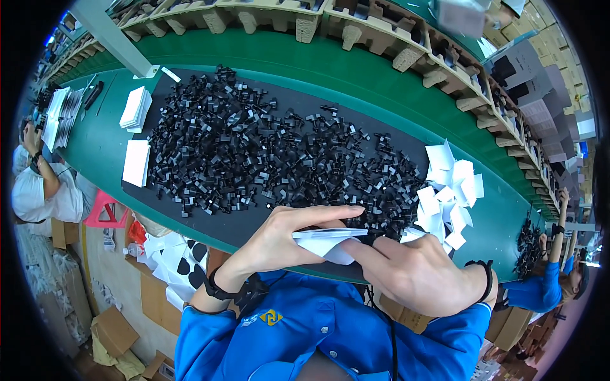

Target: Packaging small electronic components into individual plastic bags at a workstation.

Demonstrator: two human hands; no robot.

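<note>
My left hand is closed around a folded white paper, with the index finger stretched along its far side. My right hand grips the paper's right end, its fingers bent. A small dark edge shows between the paper and the right fingers; I cannot make out what it is. Just beyond both hands spreads a wide heap of small black plastic parts on a dark mat. Beside my right hand lies a loose pile of folded white papers.
Stacks of white papers lie left of the heap on the green table. Moulded pulp trays line the far side. A metal post rises at the back left. Co-workers sit at both ends; cardboard boxes stand below.
</note>
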